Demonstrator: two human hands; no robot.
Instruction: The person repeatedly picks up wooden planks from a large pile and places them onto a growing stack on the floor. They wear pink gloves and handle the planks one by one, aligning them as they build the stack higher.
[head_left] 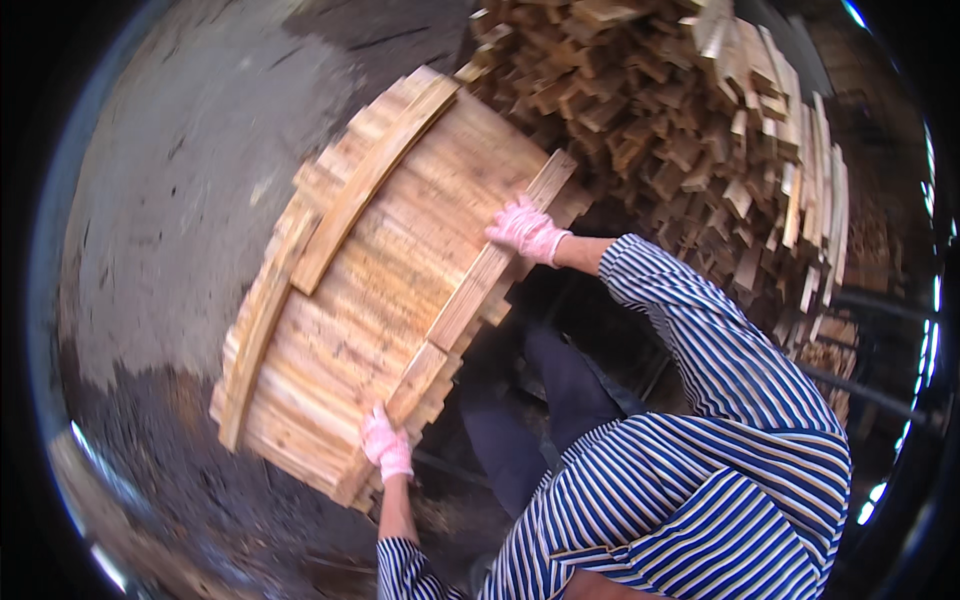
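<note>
A broad layer of pale wooden slats (pixel 345 335) lies side by side in front of me, with uneven ends. Two battens run across the near side end to end: an upper near batten (pixel 468 300) and a lower near batten (pixel 417 382). My right hand (pixel 525 230), in a pink glove, is closed over the upper one near its far end. Lower down, my left hand (pixel 387 445), gloved the same way, grips the lower one. Along the far side lie a longer upper batten (pixel 375 185) and a lower far batten (pixel 262 335), overlapping where they meet. My fingertips are partly blurred.
A tall heap of loose wooden strips (pixel 660 110) rises at the back right, close to the slats' far corner. Grey concrete floor (pixel 180 200) spreads to the left, turning dark and dirty (pixel 160 460) lower down. My legs (pixel 530 400) are by the near edge.
</note>
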